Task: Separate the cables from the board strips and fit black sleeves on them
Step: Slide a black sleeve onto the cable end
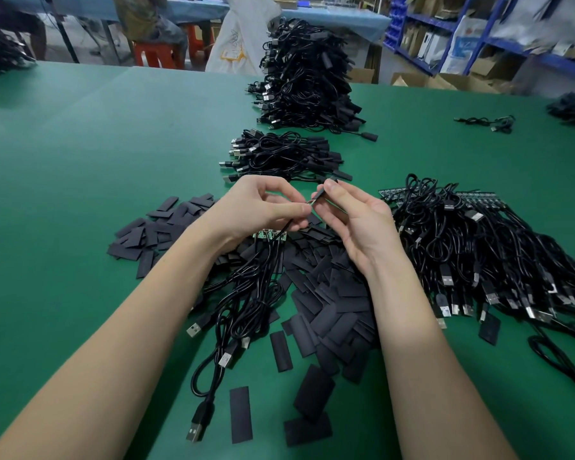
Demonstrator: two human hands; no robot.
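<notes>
So, going left to right: the loose black sleeves (166, 227) are fanned out flat on the green desk (80, 161), spilling toward the middle under both arms. The left hand (256, 210) is up off the desk, thumb and fingers pinching the end of one cable (246, 293) right where it comes off a small board strip (269, 234) that hangs just below the palm. Its cord trails down toward the near edge with the USB plugs. The right hand (352, 220) is close beside it, pinching one sleeve (322, 191) by thumb and forefinger, its open mouth aimed at the cable tip. They look nearly touching, though it's too small to say whether the tip is already inside.

Tip for this step, I'd say: squeeze the sleeve's edges a bit so the flat mouth pops open, keep the cable end stiff and short beyond the pinch, then slide straight on.

Further right sits the unprocessed cable pile (478, 244); finished bundles (286, 154) lie beyond the hands.
</notes>
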